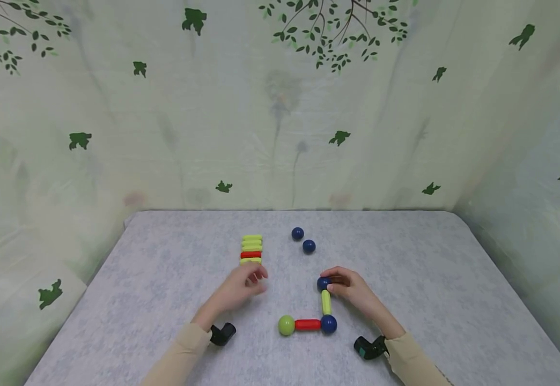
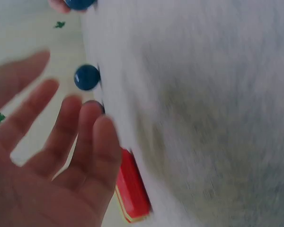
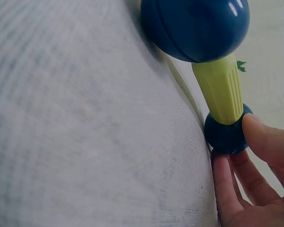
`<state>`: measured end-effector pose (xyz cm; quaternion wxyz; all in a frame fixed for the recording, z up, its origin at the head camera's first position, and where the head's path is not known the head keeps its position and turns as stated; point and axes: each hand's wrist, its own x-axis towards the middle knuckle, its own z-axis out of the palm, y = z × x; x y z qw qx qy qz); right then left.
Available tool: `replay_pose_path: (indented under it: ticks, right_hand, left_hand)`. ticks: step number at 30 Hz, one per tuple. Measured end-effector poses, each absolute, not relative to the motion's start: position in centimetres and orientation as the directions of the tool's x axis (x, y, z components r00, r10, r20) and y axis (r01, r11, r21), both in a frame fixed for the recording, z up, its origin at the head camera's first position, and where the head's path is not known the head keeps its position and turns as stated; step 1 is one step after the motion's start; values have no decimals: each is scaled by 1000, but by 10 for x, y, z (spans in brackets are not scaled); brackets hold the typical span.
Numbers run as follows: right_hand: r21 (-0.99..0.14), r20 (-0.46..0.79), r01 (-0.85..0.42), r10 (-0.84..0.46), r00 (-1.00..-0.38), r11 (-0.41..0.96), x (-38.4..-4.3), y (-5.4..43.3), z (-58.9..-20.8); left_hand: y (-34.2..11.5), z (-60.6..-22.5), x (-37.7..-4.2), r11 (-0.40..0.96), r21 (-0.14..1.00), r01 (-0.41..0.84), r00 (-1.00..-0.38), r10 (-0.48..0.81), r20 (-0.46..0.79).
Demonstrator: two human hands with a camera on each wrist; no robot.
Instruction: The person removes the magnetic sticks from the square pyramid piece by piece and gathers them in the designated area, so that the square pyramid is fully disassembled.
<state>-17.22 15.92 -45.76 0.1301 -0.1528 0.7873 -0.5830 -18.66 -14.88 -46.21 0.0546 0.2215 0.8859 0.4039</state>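
Note:
My right hand pinches a blue ball between thumb and fingers. A yellow-green rod joins that ball to a second blue ball nearer me. From there a red rod runs left to a lime-green ball, so the joined pieces form an L lying on the table. My left hand hovers just in front of a row of yellow-green rods with a red rod among them. Its fingers are spread and loosely bent in the left wrist view, with nothing held.
Two loose blue balls, one farther back and one slightly nearer, lie beyond the L on the grey table. A pale curtain with leaf prints hangs behind the table's back edge. Each wrist wears a small black camera.

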Motion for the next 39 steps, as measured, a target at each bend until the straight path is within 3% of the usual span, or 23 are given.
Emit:
replay_pose_path:
  ticks: [3,6,12,20,23,29,35,39]
  right_hand:
    - [-957,-26,-91,-391,-920,276,-172,159,-457]
    - [-956,-27,-90,-391,-920,279,-172,159,-457]
    - [-957,-27,-89,-392,-920,275,-172,159,-457]
    - [-957,-17,-100,-396,-918,272,-172,159,-457]
    - [-957,-15,-101,-394,-919,273,-172,159,-457]
    - [-956,-21,-95,-388,-921,277,-172,159,-457]
    - [-953,-17,-101,-384,-923,285,-171,159,-456]
    - [-956,-18,-97,-386,-922,277,-171,159,-456]
  left_hand:
    - [-135,-458,-168,478,806,349,-757,650,-58]
    - [-121,-458,-152,500,784,368,-679,721,-141]
    - [-105,-462,-140,558,673,486,-685,721,-103]
    - [-104,-465,-145,518,669,533,-668,743,-42]
    - [-105,-464,-152,485,722,494,-704,710,6]
    - [-98,-461,-181,412,822,393,-847,511,149]
    - [-82,-467,-221,429,860,277,-942,298,154]
    - [-73,-472,-245,426,878,216,-970,198,142]
